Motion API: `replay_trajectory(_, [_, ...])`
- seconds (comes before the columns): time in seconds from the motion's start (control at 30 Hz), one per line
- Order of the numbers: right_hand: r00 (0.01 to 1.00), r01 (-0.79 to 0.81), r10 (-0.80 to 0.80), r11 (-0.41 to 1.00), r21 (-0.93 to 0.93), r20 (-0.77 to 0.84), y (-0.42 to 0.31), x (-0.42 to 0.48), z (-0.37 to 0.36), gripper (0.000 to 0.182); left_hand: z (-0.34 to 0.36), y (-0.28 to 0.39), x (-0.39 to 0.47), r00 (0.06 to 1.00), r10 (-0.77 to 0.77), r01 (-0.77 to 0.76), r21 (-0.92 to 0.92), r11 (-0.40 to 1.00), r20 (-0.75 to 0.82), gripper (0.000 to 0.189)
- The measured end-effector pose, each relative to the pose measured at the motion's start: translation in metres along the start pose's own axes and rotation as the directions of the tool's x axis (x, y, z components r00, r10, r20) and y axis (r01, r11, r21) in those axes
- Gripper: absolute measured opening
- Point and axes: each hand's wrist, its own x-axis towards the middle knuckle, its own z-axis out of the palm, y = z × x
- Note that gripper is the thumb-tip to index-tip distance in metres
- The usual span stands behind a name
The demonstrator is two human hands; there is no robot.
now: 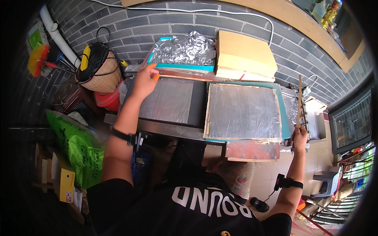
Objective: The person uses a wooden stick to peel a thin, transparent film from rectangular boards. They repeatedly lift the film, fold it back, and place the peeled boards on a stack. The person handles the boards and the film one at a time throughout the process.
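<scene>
My left hand [144,82], with orange covers on two fingertips, is raised with the fingers apart at the near left corner of a turquoise tray [184,67]. I cannot tell whether it touches the rim. Crumpled silver foil [186,48] is heaped in that tray. Below the hand, a thin silvery sheet [168,97] lies on a dark board [199,101]. To its right, a larger silvery sheet [243,110] with brownish paper edges rests on a green mat [283,115]. At the far right, my right hand [300,137] grips a long thin wooden strip [300,100], which stands up from the fist.
A yellow-brown paper stack [246,54] stands against the brick wall [177,17]. A woven basket [102,73] with black cable and a red bucket [107,97] are at the left. A reddish board [252,150] juts from the bench front. A grey stool [326,183] stands right.
</scene>
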Motion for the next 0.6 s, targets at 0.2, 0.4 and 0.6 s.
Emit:
replay_trajectory(0.2, [0.982,0.11,-0.107,0.994,0.012,-0.158,0.038,0.014,0.015,0.012,0.023,0.003,0.074,0.987,0.008,-0.014,0.036,0.999,0.16,0.045])
replay_trajectory(0.4, [0.979,0.157,-0.159,0.987,-0.025,-0.127,0.044,0.013,0.012,0.013,0.066,-0.002,0.118,0.974,-0.001,-0.012,0.057,0.998,0.227,0.047])
replay_trajectory(0.6, [0.973,0.161,-0.179,0.979,-0.125,-0.146,0.05,0.015,0.008,0.015,0.082,0.009,0.129,0.972,-0.064,0.023,0.18,0.983,0.224,0.048])
